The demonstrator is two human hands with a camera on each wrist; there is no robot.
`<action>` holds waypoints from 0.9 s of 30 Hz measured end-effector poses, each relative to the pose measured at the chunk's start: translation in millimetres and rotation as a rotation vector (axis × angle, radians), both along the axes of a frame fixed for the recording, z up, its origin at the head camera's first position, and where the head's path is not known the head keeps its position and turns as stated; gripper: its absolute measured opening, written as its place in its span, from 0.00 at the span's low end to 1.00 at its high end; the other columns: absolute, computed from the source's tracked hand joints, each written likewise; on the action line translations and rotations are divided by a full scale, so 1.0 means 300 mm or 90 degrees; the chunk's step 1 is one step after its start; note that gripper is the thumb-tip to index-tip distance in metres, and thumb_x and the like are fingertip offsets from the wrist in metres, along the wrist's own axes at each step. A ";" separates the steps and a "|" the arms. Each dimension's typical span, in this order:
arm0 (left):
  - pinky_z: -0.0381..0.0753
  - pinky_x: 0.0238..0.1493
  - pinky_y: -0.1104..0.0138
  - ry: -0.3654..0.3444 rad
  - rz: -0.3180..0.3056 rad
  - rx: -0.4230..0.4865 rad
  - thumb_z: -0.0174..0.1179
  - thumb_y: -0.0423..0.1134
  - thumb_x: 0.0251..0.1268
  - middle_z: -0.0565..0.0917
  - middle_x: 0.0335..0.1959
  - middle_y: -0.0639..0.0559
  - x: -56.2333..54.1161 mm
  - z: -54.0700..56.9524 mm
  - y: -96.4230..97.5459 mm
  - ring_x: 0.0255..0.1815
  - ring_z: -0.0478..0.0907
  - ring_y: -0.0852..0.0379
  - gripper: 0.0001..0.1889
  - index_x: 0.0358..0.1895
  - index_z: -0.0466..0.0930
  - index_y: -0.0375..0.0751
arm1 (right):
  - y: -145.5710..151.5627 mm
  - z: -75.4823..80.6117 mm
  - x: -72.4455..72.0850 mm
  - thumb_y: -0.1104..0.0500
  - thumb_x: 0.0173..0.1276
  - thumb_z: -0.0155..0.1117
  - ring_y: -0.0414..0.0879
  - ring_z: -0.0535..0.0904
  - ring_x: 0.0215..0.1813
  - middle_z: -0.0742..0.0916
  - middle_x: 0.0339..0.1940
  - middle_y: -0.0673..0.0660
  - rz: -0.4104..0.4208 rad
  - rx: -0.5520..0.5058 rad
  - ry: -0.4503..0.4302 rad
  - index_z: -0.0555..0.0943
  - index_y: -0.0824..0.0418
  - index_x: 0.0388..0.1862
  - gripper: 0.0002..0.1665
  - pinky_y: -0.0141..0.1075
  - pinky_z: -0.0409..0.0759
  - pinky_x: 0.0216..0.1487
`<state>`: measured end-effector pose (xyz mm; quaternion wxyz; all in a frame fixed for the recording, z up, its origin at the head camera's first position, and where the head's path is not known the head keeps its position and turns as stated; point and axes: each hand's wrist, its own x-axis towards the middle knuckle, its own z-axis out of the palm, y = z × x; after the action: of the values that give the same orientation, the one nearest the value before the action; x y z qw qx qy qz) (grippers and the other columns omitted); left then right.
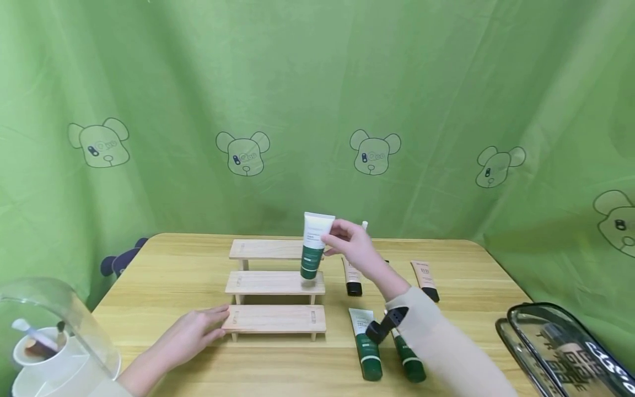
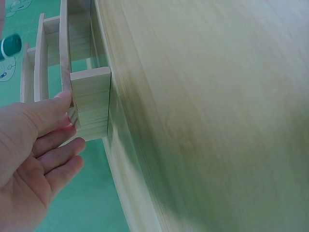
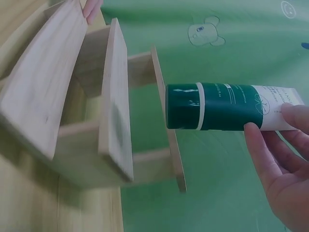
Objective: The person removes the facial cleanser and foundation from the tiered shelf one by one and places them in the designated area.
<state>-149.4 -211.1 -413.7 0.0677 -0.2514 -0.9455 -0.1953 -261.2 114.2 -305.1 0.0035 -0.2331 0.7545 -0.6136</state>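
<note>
My right hand [image 1: 349, 242] pinches a white and green squeeze tube [image 1: 312, 245] by its white upper part. In the head view the tube is upright, green cap down, overlapping the top and middle boards of a three-step wooden stand [image 1: 275, 320]. The right wrist view shows the tube [image 3: 227, 107] lying across the picture, its cap toward the stand [image 3: 116, 106]. My left hand [image 1: 190, 333] is at the left end of the lowest board. Its thumb and index finger pinch that end in the left wrist view, the other fingers [image 2: 60, 166] loosely bent.
Right of the stand lie two more green and white tubes [image 1: 368, 350] and beige tubes with black caps [image 1: 425, 280], partly behind my right arm. A clear black-edged pouch [image 1: 560, 342] is at the right. A domed brush holder [image 1: 64, 358] stands front left. A green curtain [image 1: 307, 99] hangs behind.
</note>
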 end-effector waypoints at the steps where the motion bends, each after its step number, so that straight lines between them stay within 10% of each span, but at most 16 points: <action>1: 0.73 0.53 0.51 0.000 0.001 0.000 0.62 0.37 0.57 0.74 0.56 0.37 0.000 0.000 0.000 0.52 0.74 0.39 0.21 0.52 0.76 0.28 | 0.021 -0.005 0.003 0.67 0.64 0.59 0.51 0.80 0.39 0.82 0.40 0.65 -0.003 -0.003 0.000 0.74 0.74 0.47 0.14 0.44 0.83 0.39; 27: 0.73 0.54 0.51 -0.010 -0.005 0.008 0.61 0.37 0.57 0.74 0.57 0.38 0.000 0.001 0.004 0.53 0.74 0.40 0.21 0.53 0.75 0.28 | 0.555 -0.173 0.143 0.60 0.70 0.54 0.42 0.78 0.31 0.80 0.31 0.56 -0.176 0.085 -0.047 0.69 0.79 0.49 0.21 0.38 0.83 0.32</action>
<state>-149.4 -210.0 -413.3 0.0615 -0.2531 -0.9438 -0.2037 -218.2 280.7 -356.9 -0.0375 -0.1034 0.8179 -0.5648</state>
